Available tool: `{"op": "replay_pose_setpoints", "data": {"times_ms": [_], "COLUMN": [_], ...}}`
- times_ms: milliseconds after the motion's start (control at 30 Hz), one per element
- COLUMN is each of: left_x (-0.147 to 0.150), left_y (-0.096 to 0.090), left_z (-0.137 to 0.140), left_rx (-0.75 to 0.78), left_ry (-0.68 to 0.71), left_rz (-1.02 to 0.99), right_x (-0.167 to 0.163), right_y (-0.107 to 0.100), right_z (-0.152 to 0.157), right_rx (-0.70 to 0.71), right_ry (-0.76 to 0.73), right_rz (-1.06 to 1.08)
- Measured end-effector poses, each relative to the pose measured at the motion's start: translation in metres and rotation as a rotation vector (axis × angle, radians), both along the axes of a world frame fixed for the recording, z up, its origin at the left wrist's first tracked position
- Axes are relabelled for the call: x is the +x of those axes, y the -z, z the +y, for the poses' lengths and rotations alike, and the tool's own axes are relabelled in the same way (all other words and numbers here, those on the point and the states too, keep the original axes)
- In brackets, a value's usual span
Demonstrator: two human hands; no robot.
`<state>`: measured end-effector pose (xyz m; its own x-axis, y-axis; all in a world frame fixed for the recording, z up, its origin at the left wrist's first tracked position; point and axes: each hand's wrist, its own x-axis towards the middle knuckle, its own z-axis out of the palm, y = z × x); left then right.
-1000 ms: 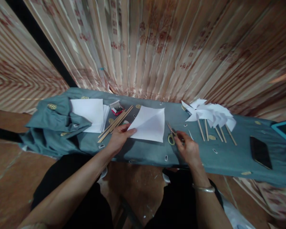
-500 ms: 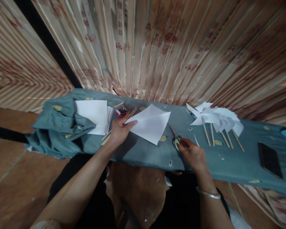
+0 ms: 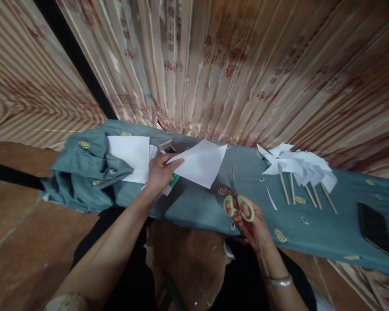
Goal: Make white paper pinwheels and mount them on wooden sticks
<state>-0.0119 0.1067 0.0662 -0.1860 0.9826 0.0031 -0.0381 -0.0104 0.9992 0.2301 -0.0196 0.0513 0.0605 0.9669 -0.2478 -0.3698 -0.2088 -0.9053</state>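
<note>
Pinched at its left corner, a white square sheet of paper [image 3: 202,164] is held by my left hand [image 3: 162,172] just above the cloth. A pair of scissors [image 3: 238,205] with light green handles is in my right hand [image 3: 254,226]; the blades point away from me, toward the sheet's right side but apart from it. Partly hidden behind my left hand are a small box of pins [image 3: 168,147] and a green-and-white item [image 3: 172,183]. To the left lies a stack of white paper squares [image 3: 129,155].
Several white paper pinwheels [image 3: 298,164] on wooden sticks lie to the right. A thin paper strip [image 3: 271,198] and a black phone [image 3: 374,226] are on the blue-green cloth [image 3: 194,207]. Cloth is bunched at the left end, and a curtain [image 3: 207,86] hangs behind.
My right hand has lifted the scissors off the cloth and turned palm up with them. My left hand has shifted slightly, tilting the paper and uncovering the green-and-white item.
</note>
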Motion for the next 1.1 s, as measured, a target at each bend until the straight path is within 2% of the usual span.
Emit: {"op": "replay_pose_setpoints", "data": {"times_ms": [100,200,300,500,633,767,1100], "left_x": [0.004,0.008,0.008,-0.002,-0.005,-0.004,0.006], "left_y": [0.004,0.007,0.007,0.002,0.003,0.006,0.004], "left_z": [-0.001,-0.003,-0.002,0.003,0.003,0.002,-0.002], "left_rx": [0.017,0.029,0.038,-0.004,-0.008,-0.001,0.013], "left_ry": [0.046,0.093,0.079,0.003,0.002,0.007,0.04], "left_rz": [0.058,0.093,0.111,-0.002,-0.105,-0.038,0.017], "right_x": [-0.002,-0.008,-0.011,0.003,0.006,-0.002,-0.009], "right_y": [-0.007,-0.007,-0.005,-0.011,-0.008,-0.004,-0.004], "right_z": [0.0,0.005,0.008,0.004,0.001,0.0,0.002], "right_rx": [0.009,-0.057,-0.11,0.033,0.093,0.051,0.027], "right_ry": [-0.066,-0.124,-0.145,-0.166,-0.309,-0.429,-0.428], "right_rz": [0.014,-0.031,-0.108,-0.122,-0.172,-0.221,-0.203]}}
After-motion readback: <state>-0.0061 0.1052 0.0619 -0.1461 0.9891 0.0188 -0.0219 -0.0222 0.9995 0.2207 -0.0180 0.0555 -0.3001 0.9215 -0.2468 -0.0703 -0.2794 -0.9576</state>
